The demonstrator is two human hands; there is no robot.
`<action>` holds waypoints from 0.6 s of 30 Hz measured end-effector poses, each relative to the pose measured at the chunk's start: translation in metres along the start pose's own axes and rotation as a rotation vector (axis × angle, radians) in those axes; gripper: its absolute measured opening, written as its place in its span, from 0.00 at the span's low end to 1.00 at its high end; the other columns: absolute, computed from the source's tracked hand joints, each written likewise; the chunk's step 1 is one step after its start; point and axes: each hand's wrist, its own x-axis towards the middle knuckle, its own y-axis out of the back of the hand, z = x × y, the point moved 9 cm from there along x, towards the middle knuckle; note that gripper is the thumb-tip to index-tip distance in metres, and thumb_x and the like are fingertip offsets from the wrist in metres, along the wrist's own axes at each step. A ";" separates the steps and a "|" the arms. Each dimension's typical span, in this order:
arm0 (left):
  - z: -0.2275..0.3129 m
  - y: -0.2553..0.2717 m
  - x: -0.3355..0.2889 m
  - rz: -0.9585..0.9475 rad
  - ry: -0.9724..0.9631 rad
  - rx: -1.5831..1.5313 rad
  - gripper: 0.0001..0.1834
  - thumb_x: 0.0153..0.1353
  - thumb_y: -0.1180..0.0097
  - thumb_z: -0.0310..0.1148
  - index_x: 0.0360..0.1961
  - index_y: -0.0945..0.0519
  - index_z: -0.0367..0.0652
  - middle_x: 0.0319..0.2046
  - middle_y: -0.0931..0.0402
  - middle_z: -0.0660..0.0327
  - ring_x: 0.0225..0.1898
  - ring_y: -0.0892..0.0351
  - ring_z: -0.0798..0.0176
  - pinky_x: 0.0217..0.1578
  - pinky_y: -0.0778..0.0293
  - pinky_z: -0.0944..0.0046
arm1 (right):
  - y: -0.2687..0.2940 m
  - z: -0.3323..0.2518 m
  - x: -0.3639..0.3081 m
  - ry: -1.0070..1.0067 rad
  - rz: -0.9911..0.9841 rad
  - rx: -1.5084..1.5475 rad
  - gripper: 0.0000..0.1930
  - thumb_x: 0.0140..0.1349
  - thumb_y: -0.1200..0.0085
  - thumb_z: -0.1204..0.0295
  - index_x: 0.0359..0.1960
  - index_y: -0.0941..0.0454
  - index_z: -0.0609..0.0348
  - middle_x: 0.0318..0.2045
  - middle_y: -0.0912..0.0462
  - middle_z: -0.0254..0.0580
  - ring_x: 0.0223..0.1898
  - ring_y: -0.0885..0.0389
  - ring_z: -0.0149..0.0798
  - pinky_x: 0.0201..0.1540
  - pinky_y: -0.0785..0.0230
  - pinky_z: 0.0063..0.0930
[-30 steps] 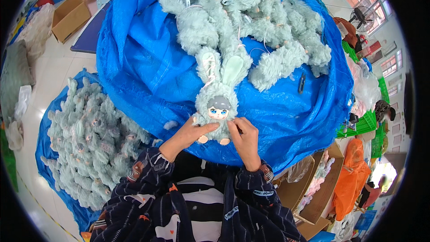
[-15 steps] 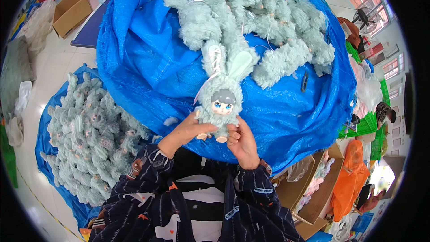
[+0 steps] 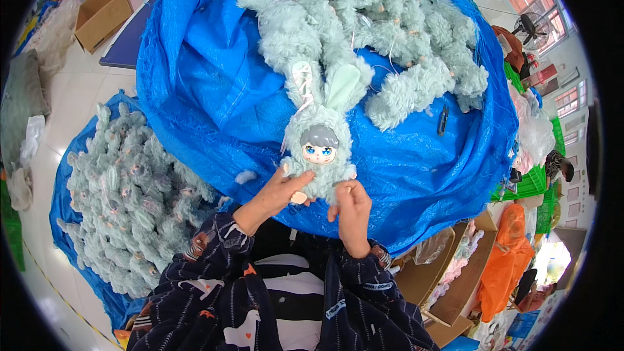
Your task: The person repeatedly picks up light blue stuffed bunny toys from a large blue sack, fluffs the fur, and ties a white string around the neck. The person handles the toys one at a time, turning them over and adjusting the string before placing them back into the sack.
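A pale green plush bunny doll (image 3: 318, 146) lies face up, its long ears pointing away from me, with a grey-haired face and big blue eyes. A ribbon is laced over its left ear. My left hand (image 3: 279, 194) grips the lower body from the left, thumb across the belly, beside one tan foot. On the lower right side, my right hand (image 3: 353, 211) is closed at the doll's leg, its fingertips pinched on the fur; the other foot is hidden there. Under the doll spreads a blue tarp (image 3: 221, 104). Several furry pale green plush pieces (image 3: 403, 45) are heaped beyond the ears.
A black tool-like object (image 3: 442, 120) lies on the tarp at right. Down to the left is a large pile of similar plush dolls (image 3: 130, 201) on another blue sheet. Cardboard boxes stand at far left (image 3: 104, 16) and lower right (image 3: 468, 266), near an orange cloth (image 3: 507, 260).
My right hand has shifted lower and its fingers have curled over the doll's leg, hiding the foot seen before. The doll leans slightly left; my left hand keeps its hold.
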 end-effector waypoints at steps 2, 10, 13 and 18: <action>-0.007 0.002 0.008 -0.042 -0.027 -0.004 0.16 0.59 0.53 0.34 0.47 0.34 0.38 0.32 0.27 0.58 0.28 0.26 0.67 0.22 0.29 0.70 | -0.008 0.032 0.001 -0.385 -0.090 0.719 0.06 0.59 0.54 0.67 0.27 0.31 0.54 0.10 0.39 0.24 0.11 0.39 0.25 0.16 0.46 0.17; -0.006 0.008 0.003 -0.043 -0.055 0.004 0.20 0.59 0.54 0.32 0.51 0.38 0.37 0.42 0.30 0.58 0.38 0.28 0.66 0.37 0.30 0.67 | -0.001 0.011 0.007 -0.237 -0.128 0.071 0.16 0.62 0.57 0.59 0.43 0.34 0.58 0.21 0.27 0.35 0.20 0.29 0.27 0.21 0.36 0.16; 0.005 0.006 -0.001 -0.066 -0.109 0.175 0.27 0.57 0.50 0.30 0.57 0.43 0.37 0.47 0.33 0.61 0.48 0.35 0.69 0.47 0.36 0.67 | -0.018 0.015 0.002 -0.271 -0.244 0.306 0.19 0.61 0.56 0.62 0.48 0.38 0.60 0.28 0.25 0.42 0.22 0.26 0.29 0.24 0.31 0.20; 0.061 0.006 -0.009 0.017 -0.475 0.205 0.38 0.51 0.44 0.27 0.60 0.52 0.39 0.55 0.44 0.55 0.56 0.41 0.61 0.53 0.40 0.60 | -0.008 -0.030 0.007 0.253 0.095 0.101 0.26 0.57 0.53 0.75 0.57 0.46 0.63 0.35 0.24 0.47 0.28 0.22 0.38 0.31 0.28 0.26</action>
